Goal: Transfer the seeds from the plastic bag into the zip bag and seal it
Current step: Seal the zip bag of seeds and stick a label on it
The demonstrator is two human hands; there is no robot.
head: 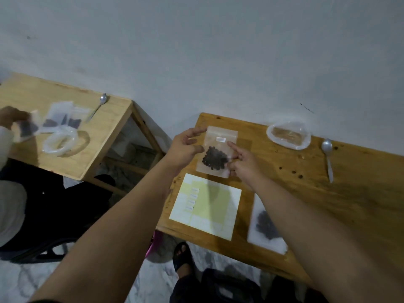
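Tabletop (360, 193), clock read from the held zip bag (216, 149). 3 o'clock: bare wood as far as the spoon (329, 165), dotted with a few loose seeds (294, 171). 2 o'clock: crumpled plastic bag (288, 136) close to the wall (218, 62), which closes off 12 o'clock. 6 o'clock: label sheet (207, 206), lying flat. 5 o'clock: filled pouch (262, 219), flat. 9 o'clock: open gap past the tabletop edge, then a second table (105, 132).

I stretch both arms forward; my left hand (184, 149) holds the left edge of the zip bag (215, 136), my right hand (243, 164) pinches its right edge, index finger straight.
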